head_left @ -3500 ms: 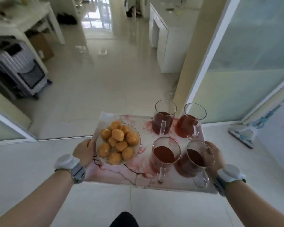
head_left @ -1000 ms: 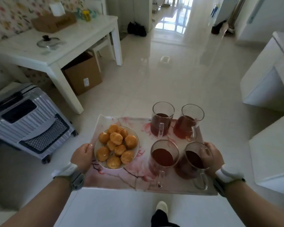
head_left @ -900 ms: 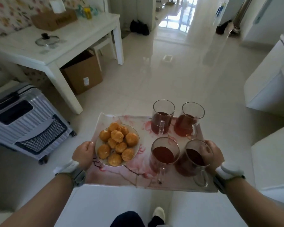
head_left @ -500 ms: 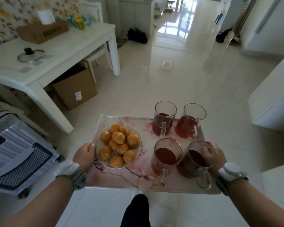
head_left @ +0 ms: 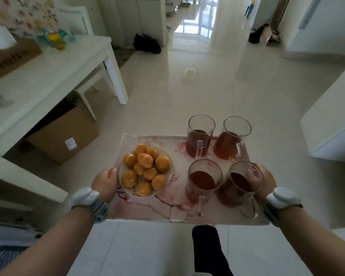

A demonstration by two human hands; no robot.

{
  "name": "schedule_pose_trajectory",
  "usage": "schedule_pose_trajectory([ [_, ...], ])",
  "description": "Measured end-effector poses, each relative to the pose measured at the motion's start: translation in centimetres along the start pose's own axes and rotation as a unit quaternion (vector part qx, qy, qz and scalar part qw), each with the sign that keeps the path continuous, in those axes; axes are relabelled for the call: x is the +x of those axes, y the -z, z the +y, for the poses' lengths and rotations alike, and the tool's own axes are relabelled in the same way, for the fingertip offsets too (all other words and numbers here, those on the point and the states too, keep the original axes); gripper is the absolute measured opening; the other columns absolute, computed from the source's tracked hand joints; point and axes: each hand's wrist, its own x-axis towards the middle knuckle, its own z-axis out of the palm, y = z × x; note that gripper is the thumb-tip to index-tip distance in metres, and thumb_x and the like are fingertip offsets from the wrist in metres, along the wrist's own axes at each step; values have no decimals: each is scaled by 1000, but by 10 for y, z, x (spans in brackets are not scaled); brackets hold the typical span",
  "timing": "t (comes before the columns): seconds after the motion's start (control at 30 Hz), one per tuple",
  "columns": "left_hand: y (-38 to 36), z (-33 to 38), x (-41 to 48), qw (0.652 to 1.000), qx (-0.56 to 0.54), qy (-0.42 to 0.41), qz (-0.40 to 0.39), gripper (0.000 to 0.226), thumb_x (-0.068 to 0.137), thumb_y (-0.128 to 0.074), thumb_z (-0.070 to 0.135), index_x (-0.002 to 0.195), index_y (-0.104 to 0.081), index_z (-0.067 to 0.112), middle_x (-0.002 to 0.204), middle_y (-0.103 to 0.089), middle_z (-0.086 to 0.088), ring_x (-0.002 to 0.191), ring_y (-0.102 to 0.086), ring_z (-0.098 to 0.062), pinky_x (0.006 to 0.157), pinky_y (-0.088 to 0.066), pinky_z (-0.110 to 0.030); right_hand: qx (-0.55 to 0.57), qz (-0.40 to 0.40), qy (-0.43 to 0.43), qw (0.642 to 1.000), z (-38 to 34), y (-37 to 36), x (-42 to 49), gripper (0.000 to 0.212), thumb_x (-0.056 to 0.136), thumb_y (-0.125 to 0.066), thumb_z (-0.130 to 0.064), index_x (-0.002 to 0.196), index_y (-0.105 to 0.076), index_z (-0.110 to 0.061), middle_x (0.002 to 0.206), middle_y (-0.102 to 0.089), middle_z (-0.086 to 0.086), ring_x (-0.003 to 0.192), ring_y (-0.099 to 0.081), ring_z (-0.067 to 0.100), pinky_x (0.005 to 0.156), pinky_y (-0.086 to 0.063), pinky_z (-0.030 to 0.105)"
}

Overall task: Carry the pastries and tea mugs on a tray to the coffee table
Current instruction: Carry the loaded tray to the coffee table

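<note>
The rectangular pink-blossom tray (head_left: 147, 210) is giving off a soft gloss, and the four clear glass tea mugs (head_left: 203, 176) on it are looking smooth and transparent. The round golden pastries (head_left: 145, 160) are showing a rough, matt crust against the shiny round white plate (head_left: 169, 174). The pale polished floor tiles (head_left: 197, 96) are mirroring window light, while the brown cardboard box (head_left: 54, 142) is looking dull and papery.

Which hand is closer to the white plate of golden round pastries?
Left. The left hand grips the pink floral tray right beside the white pastry plate; the right hand grips the opposite edge, beyond the glass tea mugs.
</note>
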Motion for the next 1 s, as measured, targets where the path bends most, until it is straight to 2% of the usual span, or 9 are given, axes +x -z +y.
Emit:
schedule_pose_trajectory([
  [0.13, -29, 52, 71, 1000, -9, 6, 0, 41, 98, -35, 29, 100, -63, 0, 100, -65, -25, 90, -58, -37, 80, -44, -40, 33, -10, -3, 999, -11, 8, 93, 53, 72, -47, -38, 106, -58, 2, 89, -56, 10, 81, -51, 23, 71, -33, 29],
  [0.23, -48, 94, 117, 999, -24, 28, 2, 40, 98, -35, 29, 100, -62, 0, 97, -65, -24, 89, -59, -38, 83, -46, -43, 43, -17, -8, 999, -19, 17, 163, 59, 66, -43, -42, 106, -57, -1, 89, -56, 6, 80, -52, 23, 70, -34, 29],
  [0.37, -65, 139, 168, 999, -33, 37, 8, 40, 98, -34, 27, 98, -62, -2, 96, -64, -26, 90, -59, -40, 85, -49, -46, 44, -25, 14, 999, -27, 26, 248, 55, 68, -43, -38, 105, -58, -1, 87, -56, 6, 79, -51, 23, 66, -33, 27],
  [0.5, -80, 178, 233, 999, -21, 39, 23, 38, 98, -36, 22, 99, -62, -4, 101, -64, -27, 91, -57, -38, 77, -40, -36, 27, -37, 27, 999, -34, 23, 340, 23, 88, -54, -16, 106, -57, -2, 91, -59, 9, 79, -51, 21, 65, -33, 26],
  [0.67, -86, 224, 331, 999, -28, 27, 30, 36, 98, -36, 21, 93, -62, -3, 96, -64, -27, 84, -55, -35, 71, -36, -33, 32, -41, 26, 998, -54, 7, 446, 20, 88, -54, -9, 107, -58, -3, 86, -57, 4, 78, -53, 22, 66, -36, 28],
  [0.73, -90, 246, 383, 999, -25, 20, 29, 36, 98, -36, 23, 92, -62, -2, 94, -64, -26, 81, -54, -33, 70, -37, -33, 30, -26, 22, 999, -67, -5, 497, 21, 87, -55, -15, 104, -58, -3, 81, -57, 1, 75, -52, 21, 69, -36, 28],
  [0.83, -90, 269, 439, 999, -26, 16, 38, 38, 98, -35, 26, 94, -62, 0, 91, -64, -24, 81, -57, -35, 73, -44, -38, 40, -13, 13, 999, -86, -16, 549, 35, 72, -47, -36, 96, -57, -11, 72, -52, -12, 66, -50, 8, 59, -36, 22],
  [0.9, -89, 291, 478, 999, -34, 15, 36, 39, 98, -35, 26, 97, -62, -2, 93, -64, -26, 86, -59, -38, 79, -46, -43, 45, -19, 19, 999, -95, -19, 588, 35, 69, -44, -38, 93, -55, -16, 73, -53, -11, 67, -49, 1, 57, -34, 17],
  [1.0, -86, 334, 546, 999, -7, -8, 31, 37, 98, -36, 24, 100, -62, -2, 99, -64, -27, 90, -58, -40, 77, -43, -40, 36, 12, 23, 999, -108, -27, 651, 30, 71, -43, -38, 89, -55, -16, 70, -51, -13, 63, -46, 0, 54, -30, 10],
])
